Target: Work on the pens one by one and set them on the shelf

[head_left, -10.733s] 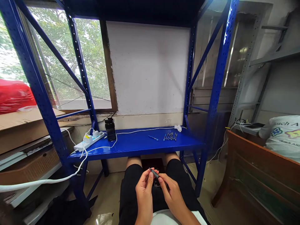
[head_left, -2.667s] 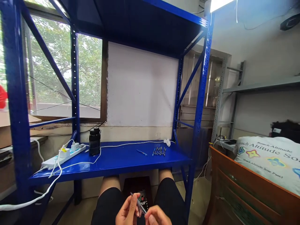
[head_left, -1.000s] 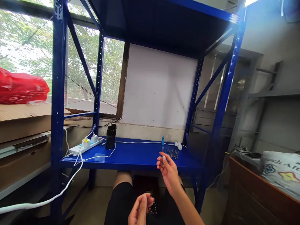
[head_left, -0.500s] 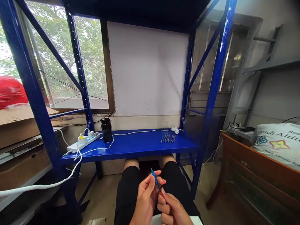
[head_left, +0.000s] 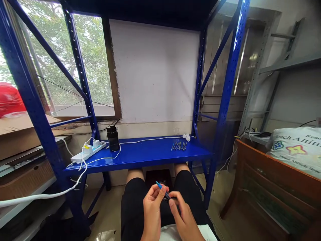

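A slim blue pen (head_left: pixel 158 184) with a darker rear part is held over my lap, tilted with its blue tip up and to the left. My left hand (head_left: pixel 153 206) pinches the pen near its blue front end. At its darker lower end, my right hand (head_left: pixel 182 214) has thumb and fingers closed on the pen. The fingers partly cover the pen's middle. Something white (head_left: pixel 173 232) lies on my lap beneath both hands. Several pens or pen-like pieces (head_left: pixel 179 146) lie in a row on the blue shelf (head_left: pixel 147 152) ahead.
On the shelf's left stand a black bottle (head_left: pixel 112 138) and a white power strip (head_left: pixel 86 154) with plugs and a white cable (head_left: pixel 50 197). Crumpled white material (head_left: pixel 186 137) sits at the back right. A wooden chair (head_left: pixel 271 177) with a printed bag (head_left: pixel 296 150) stands to the right.
The pen has tilted further to the left. My right hand has moved up, its fingers now lying more openly along the pen's lower end. The camera view has shifted slightly.
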Tool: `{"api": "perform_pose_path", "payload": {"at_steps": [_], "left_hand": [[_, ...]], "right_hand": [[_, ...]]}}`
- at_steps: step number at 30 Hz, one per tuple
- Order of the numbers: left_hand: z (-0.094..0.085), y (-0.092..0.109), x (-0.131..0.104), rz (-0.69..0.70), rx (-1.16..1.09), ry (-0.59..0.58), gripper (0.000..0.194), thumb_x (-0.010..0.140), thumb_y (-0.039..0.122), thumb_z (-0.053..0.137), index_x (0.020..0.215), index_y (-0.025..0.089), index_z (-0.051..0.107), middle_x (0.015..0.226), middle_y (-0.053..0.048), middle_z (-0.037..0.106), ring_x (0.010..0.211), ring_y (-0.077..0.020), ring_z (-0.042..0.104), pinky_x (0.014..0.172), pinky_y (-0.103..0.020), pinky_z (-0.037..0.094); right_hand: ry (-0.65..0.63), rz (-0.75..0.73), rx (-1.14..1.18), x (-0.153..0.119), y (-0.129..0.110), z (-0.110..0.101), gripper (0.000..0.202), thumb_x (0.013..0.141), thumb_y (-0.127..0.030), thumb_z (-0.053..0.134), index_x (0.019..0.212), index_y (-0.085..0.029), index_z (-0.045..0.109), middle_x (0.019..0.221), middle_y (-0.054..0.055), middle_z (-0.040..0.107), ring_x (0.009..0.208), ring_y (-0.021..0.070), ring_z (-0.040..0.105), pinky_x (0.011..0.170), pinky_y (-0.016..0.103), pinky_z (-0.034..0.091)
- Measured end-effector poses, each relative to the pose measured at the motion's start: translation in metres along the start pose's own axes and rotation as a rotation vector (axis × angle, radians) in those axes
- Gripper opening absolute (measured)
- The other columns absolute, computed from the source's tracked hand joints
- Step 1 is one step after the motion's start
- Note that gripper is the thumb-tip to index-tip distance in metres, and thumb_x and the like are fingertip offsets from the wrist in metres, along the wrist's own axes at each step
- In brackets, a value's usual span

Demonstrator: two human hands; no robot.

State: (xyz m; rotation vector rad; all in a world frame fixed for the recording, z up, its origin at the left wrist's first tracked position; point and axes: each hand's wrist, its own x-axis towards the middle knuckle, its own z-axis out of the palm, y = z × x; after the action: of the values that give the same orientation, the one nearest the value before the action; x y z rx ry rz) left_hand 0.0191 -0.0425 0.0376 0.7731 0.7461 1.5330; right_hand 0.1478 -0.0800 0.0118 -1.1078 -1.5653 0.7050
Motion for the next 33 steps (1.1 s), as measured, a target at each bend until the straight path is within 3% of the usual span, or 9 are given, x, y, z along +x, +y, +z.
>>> {"api": "perform_pose_path", "payload": {"at_steps": [3, 7, 11, 16, 26, 28, 30, 33], "left_hand": [[0.0, 0.001, -0.004, -0.007, -0.025, 0.01, 0.037, 0.07, 0.042, 0.099, 0.086, 0.016, 0.079, 0.085, -0.007, 0.077, 0.082, -0.0214, 0.071, 0.071, -0.027, 0.057], [0.0, 0.003, -0.009, -0.012, -0.008, 0.039, 0.039, 0.069, 0.043, 0.099, 0.088, 0.016, 0.079, 0.088, -0.009, 0.078, 0.084, -0.0223, 0.072, 0.075, -0.028, 0.058], [0.001, 0.002, -0.009, 0.035, 0.026, 0.03, 0.035, 0.069, 0.041, 0.099, 0.085, 0.016, 0.079, 0.085, -0.008, 0.077, 0.085, -0.0224, 0.072, 0.078, -0.029, 0.059], [0.0, -0.003, -0.008, 0.039, 0.03, -0.004, 0.033, 0.071, 0.04, 0.098, 0.082, 0.016, 0.078, 0.083, -0.006, 0.075, 0.082, -0.021, 0.07, 0.069, -0.026, 0.057], [-0.004, -0.007, -0.007, 0.067, 0.067, 0.038, 0.039, 0.07, 0.044, 0.098, 0.076, 0.017, 0.071, 0.078, -0.003, 0.072, 0.076, -0.0188, 0.067, 0.071, -0.026, 0.054], [-0.004, -0.006, -0.006, 0.063, 0.08, 0.015, 0.037, 0.072, 0.045, 0.097, 0.083, 0.018, 0.075, 0.085, -0.005, 0.075, 0.085, -0.0209, 0.07, 0.078, -0.028, 0.056], [-0.004, -0.004, -0.007, 0.04, 0.055, -0.032, 0.042, 0.078, 0.05, 0.092, 0.103, 0.019, 0.08, 0.105, -0.011, 0.08, 0.102, -0.0258, 0.073, 0.089, -0.032, 0.056], [-0.003, -0.002, -0.007, -0.014, -0.03, -0.115, 0.057, 0.085, 0.055, 0.085, 0.129, 0.02, 0.078, 0.134, -0.018, 0.076, 0.127, -0.0342, 0.068, 0.106, -0.042, 0.053]], "right_hand": [[-0.058, -0.053, -0.038, 0.001, 0.004, 0.002, 0.043, 0.114, -0.053, 0.035, 0.104, -0.022, 0.064, 0.087, 0.002, 0.067, 0.079, 0.0192, 0.063, 0.076, 0.029, 0.048], [-0.019, -0.052, -0.056, 0.0, 0.008, 0.004, 0.029, 0.111, -0.049, 0.049, 0.105, -0.024, 0.06, 0.094, 0.004, 0.072, 0.082, 0.0205, 0.068, 0.078, 0.029, 0.05], [-0.052, -0.063, -0.07, 0.001, 0.003, 0.002, 0.032, 0.113, -0.048, 0.043, 0.12, -0.025, 0.065, 0.096, 0.005, 0.073, 0.083, 0.0217, 0.068, 0.076, 0.028, 0.05], [-0.03, -0.114, -0.12, 0.005, 0.007, 0.0, 0.037, 0.114, -0.045, 0.041, 0.103, -0.024, 0.069, 0.082, 0.003, 0.069, 0.074, 0.02, 0.064, 0.073, 0.028, 0.045], [0.009, -0.112, -0.14, 0.003, 0.014, -0.001, 0.023, 0.111, -0.042, 0.052, 0.106, -0.025, 0.066, 0.083, 0.002, 0.07, 0.073, 0.0201, 0.065, 0.07, 0.029, 0.045], [0.029, -0.096, -0.137, 0.003, 0.011, -0.001, 0.023, 0.11, -0.043, 0.054, 0.102, -0.025, 0.065, 0.082, 0.001, 0.07, 0.071, 0.0196, 0.064, 0.07, 0.029, 0.045], [0.039, -0.077, -0.116, 0.004, 0.006, -0.002, 0.025, 0.11, -0.045, 0.053, 0.103, -0.025, 0.066, 0.085, 0.001, 0.07, 0.072, 0.0196, 0.064, 0.072, 0.029, 0.047], [0.032, -0.061, -0.059, 0.005, -0.002, -0.005, 0.031, 0.112, -0.047, 0.047, 0.109, -0.024, 0.068, 0.091, 0.003, 0.072, 0.076, 0.0201, 0.065, 0.075, 0.029, 0.049]]}}
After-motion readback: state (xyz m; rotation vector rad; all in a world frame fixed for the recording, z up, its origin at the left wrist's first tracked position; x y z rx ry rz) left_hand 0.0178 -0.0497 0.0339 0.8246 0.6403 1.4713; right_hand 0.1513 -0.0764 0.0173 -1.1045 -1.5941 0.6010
